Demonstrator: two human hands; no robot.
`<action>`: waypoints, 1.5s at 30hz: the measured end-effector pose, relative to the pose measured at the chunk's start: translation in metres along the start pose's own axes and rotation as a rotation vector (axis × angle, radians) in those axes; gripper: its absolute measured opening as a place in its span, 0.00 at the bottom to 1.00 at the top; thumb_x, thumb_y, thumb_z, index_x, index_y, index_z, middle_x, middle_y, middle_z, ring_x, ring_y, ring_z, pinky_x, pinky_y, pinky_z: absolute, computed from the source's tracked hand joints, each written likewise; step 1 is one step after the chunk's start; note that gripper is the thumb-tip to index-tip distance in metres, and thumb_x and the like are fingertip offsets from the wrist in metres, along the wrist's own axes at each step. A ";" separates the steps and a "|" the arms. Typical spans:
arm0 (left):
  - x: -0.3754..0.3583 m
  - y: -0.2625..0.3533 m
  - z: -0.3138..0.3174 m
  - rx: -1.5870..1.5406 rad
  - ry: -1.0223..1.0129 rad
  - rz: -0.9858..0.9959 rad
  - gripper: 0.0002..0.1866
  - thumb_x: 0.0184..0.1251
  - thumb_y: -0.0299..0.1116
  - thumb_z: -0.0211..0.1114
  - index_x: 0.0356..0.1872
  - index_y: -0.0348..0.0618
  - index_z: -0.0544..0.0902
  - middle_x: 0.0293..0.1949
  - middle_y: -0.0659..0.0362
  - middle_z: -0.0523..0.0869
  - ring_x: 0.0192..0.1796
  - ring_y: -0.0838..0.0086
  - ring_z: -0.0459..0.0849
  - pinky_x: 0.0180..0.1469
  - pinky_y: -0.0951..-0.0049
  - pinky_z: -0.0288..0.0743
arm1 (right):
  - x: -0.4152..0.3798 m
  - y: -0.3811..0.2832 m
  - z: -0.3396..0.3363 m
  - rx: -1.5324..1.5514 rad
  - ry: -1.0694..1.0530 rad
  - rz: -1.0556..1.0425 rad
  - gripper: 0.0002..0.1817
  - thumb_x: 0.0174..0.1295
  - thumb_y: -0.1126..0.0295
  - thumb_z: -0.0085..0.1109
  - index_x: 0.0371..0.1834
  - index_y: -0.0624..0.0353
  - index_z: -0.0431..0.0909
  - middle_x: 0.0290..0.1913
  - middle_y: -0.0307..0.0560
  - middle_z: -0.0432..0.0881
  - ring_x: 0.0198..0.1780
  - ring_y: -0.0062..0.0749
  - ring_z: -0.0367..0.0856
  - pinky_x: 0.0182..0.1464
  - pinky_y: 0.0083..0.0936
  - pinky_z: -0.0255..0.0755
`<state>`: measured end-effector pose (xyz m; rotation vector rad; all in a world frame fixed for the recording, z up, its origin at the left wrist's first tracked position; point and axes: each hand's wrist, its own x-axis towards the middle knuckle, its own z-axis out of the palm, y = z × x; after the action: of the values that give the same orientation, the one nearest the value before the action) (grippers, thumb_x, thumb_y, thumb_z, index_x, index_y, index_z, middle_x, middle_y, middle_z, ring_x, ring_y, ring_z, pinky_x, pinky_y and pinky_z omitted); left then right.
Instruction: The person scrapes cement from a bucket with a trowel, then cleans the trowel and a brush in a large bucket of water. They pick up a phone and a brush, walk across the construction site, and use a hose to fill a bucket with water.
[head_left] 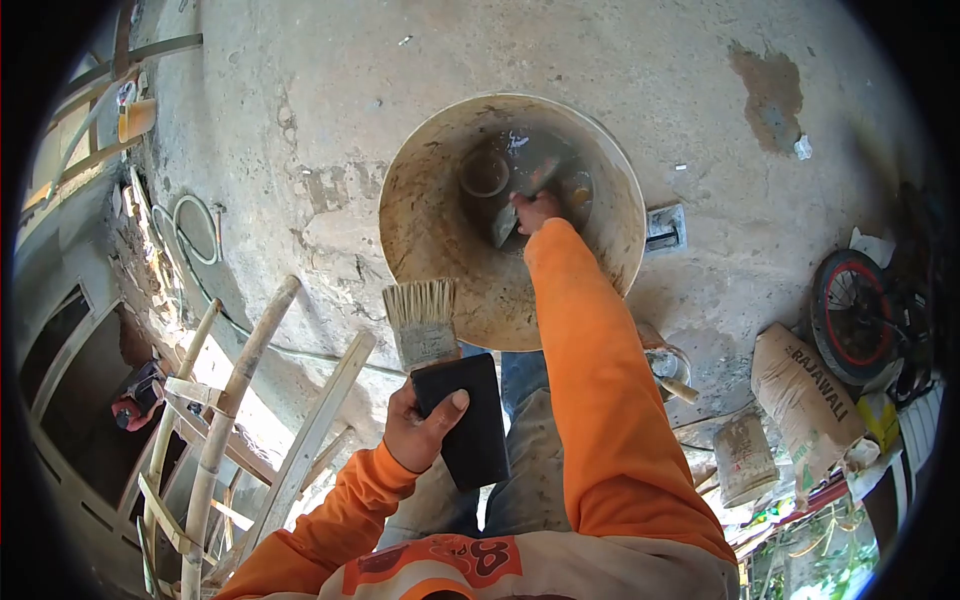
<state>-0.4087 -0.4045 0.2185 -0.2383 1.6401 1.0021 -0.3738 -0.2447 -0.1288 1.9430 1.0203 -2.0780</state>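
My left hand point(420, 432) grips the black handle of a wide paintbrush point(440, 370) with its pale bristles pointing up toward the bucket. My right hand point(535, 210) reaches down into a large dirty white bucket point(420, 220) and holds a small trowel point(505, 225) whose blade dips toward the dark liquid at the bottom. A small round cup point(484, 172) lies inside the bucket beside the hand. Both arms wear orange sleeves.
A bamboo ladder or scaffold point(235, 400) stands at lower left. Cement sacks point(805, 395) and a smaller bucket point(742, 458) lie at the right, near a bicycle wheel point(850, 315). A coiled hose point(195, 228) rests on the concrete ground far below.
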 end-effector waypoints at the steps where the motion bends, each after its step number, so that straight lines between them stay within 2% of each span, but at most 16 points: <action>1: 0.001 -0.004 -0.002 -0.018 0.018 0.015 0.17 0.61 0.31 0.63 0.49 0.35 0.75 0.38 0.60 0.82 0.38 0.80 0.80 0.43 0.79 0.74 | 0.002 0.005 0.002 -0.337 -0.196 0.014 0.18 0.58 0.59 0.57 0.49 0.53 0.73 0.33 0.44 0.81 0.29 0.30 0.79 0.33 0.33 0.74; 2: 0.003 -0.008 -0.005 -0.035 0.036 0.029 0.17 0.61 0.32 0.63 0.50 0.35 0.75 0.38 0.60 0.82 0.39 0.80 0.79 0.44 0.78 0.74 | 0.008 0.013 0.005 -0.670 -0.394 0.034 0.20 0.58 0.60 0.57 0.52 0.53 0.72 0.32 0.44 0.81 0.26 0.29 0.78 0.31 0.31 0.74; 4: 0.002 -0.008 -0.009 -0.064 0.031 -0.008 0.18 0.61 0.32 0.63 0.50 0.35 0.74 0.38 0.59 0.82 0.39 0.80 0.79 0.44 0.78 0.73 | 0.020 0.028 0.008 -0.886 -0.426 -0.117 0.20 0.60 0.59 0.53 0.56 0.49 0.70 0.39 0.48 0.80 0.39 0.32 0.79 0.41 0.33 0.73; 6: 0.005 -0.012 -0.015 -0.093 0.031 -0.031 0.19 0.61 0.32 0.63 0.51 0.34 0.74 0.39 0.59 0.82 0.40 0.80 0.79 0.45 0.78 0.73 | 0.028 0.031 0.004 -1.540 0.320 -0.814 0.19 0.62 0.58 0.47 0.57 0.46 0.71 0.51 0.51 0.76 0.56 0.37 0.70 0.54 0.45 0.63; 8: 0.006 -0.019 -0.022 -0.001 0.042 0.048 0.19 0.61 0.32 0.63 0.51 0.34 0.75 0.39 0.59 0.82 0.40 0.80 0.79 0.46 0.78 0.72 | 0.037 0.016 -0.010 -1.971 0.282 -0.631 0.18 0.64 0.57 0.41 0.54 0.43 0.74 0.60 0.50 0.69 0.67 0.41 0.55 0.62 0.57 0.46; 12: 0.007 -0.023 -0.027 -0.116 0.055 0.009 0.18 0.61 0.32 0.63 0.50 0.34 0.75 0.39 0.59 0.82 0.40 0.80 0.79 0.46 0.78 0.73 | 0.023 0.005 -0.027 -2.346 -0.023 -0.380 0.17 0.63 0.58 0.44 0.51 0.45 0.76 0.58 0.50 0.71 0.65 0.46 0.59 0.60 0.67 0.42; 14: 0.003 -0.019 -0.027 -0.139 0.064 -0.014 0.18 0.61 0.32 0.63 0.50 0.34 0.75 0.39 0.60 0.82 0.39 0.80 0.79 0.45 0.78 0.73 | 0.012 -0.003 -0.008 -2.093 -0.285 0.180 0.19 0.60 0.57 0.50 0.53 0.49 0.76 0.56 0.52 0.74 0.61 0.42 0.66 0.63 0.54 0.52; 20: -0.019 -0.005 -0.031 -0.048 -0.008 0.048 0.17 0.61 0.31 0.63 0.50 0.34 0.75 0.38 0.60 0.82 0.40 0.80 0.79 0.45 0.78 0.73 | -0.073 -0.083 0.004 -1.475 -0.679 0.255 0.19 0.54 0.62 0.56 0.49 0.56 0.74 0.51 0.54 0.76 0.47 0.41 0.78 0.46 0.35 0.71; 21: -0.023 -0.002 -0.032 -0.040 -0.010 0.063 0.17 0.61 0.31 0.63 0.50 0.34 0.75 0.38 0.60 0.82 0.40 0.80 0.79 0.45 0.78 0.73 | -0.082 -0.082 0.005 -1.471 -0.671 0.238 0.19 0.54 0.62 0.56 0.49 0.56 0.74 0.51 0.54 0.76 0.47 0.41 0.78 0.46 0.35 0.71; 23: -0.030 0.005 -0.034 -0.049 -0.055 0.075 0.17 0.61 0.31 0.63 0.50 0.34 0.75 0.39 0.60 0.82 0.40 0.80 0.79 0.45 0.78 0.73 | -0.101 -0.069 0.004 -0.819 0.024 -0.379 0.20 0.55 0.65 0.54 0.51 0.58 0.71 0.49 0.58 0.77 0.47 0.46 0.79 0.47 0.40 0.72; 26: -0.041 0.009 -0.038 -0.032 -0.085 0.103 0.18 0.61 0.32 0.63 0.50 0.34 0.75 0.39 0.60 0.82 0.40 0.80 0.79 0.45 0.78 0.73 | -0.138 -0.055 -0.002 -1.018 0.219 -0.510 0.21 0.56 0.68 0.51 0.54 0.58 0.68 0.49 0.61 0.76 0.50 0.48 0.77 0.49 0.42 0.72; 28: -0.050 0.010 -0.043 -0.005 -0.111 0.124 0.17 0.61 0.32 0.63 0.49 0.34 0.75 0.38 0.60 0.82 0.39 0.80 0.79 0.44 0.78 0.73 | -0.131 -0.022 -0.010 -1.267 0.176 -0.462 0.22 0.56 0.69 0.50 0.57 0.57 0.67 0.49 0.59 0.75 0.51 0.49 0.77 0.49 0.43 0.72; 30: -0.055 0.009 -0.051 0.029 -0.141 0.140 0.17 0.61 0.32 0.63 0.49 0.34 0.76 0.38 0.60 0.82 0.39 0.80 0.79 0.44 0.78 0.73 | -0.129 -0.020 -0.016 -1.529 -0.296 -0.155 0.24 0.58 0.68 0.48 0.60 0.56 0.65 0.51 0.59 0.72 0.52 0.51 0.76 0.51 0.46 0.70; 33: -0.060 0.005 -0.057 0.084 -0.135 0.137 0.15 0.62 0.34 0.63 0.44 0.35 0.79 0.35 0.60 0.83 0.37 0.80 0.79 0.43 0.79 0.73 | -0.165 -0.028 -0.008 -1.331 0.064 -0.228 0.23 0.61 0.66 0.44 0.61 0.54 0.65 0.55 0.55 0.73 0.54 0.48 0.76 0.53 0.42 0.69; 40: -0.060 0.000 -0.070 0.257 -0.137 0.103 0.15 0.61 0.35 0.64 0.43 0.35 0.79 0.34 0.61 0.83 0.36 0.80 0.79 0.41 0.80 0.73 | -0.176 -0.010 0.006 -1.202 0.274 -0.305 0.20 0.62 0.65 0.43 0.57 0.53 0.67 0.56 0.49 0.74 0.51 0.40 0.78 0.48 0.34 0.71; 45: -0.060 0.006 -0.035 0.314 -0.181 0.125 0.13 0.60 0.34 0.65 0.41 0.35 0.79 0.35 0.62 0.82 0.37 0.81 0.78 0.43 0.81 0.72 | -0.259 -0.028 -0.045 -0.325 -0.032 -0.497 0.16 0.62 0.69 0.45 0.53 0.56 0.66 0.44 0.49 0.78 0.43 0.34 0.79 0.42 0.30 0.72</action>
<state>-0.4169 -0.4461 0.2742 0.1629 1.6332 0.8173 -0.3066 -0.2897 0.1234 1.6071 1.8524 -1.9731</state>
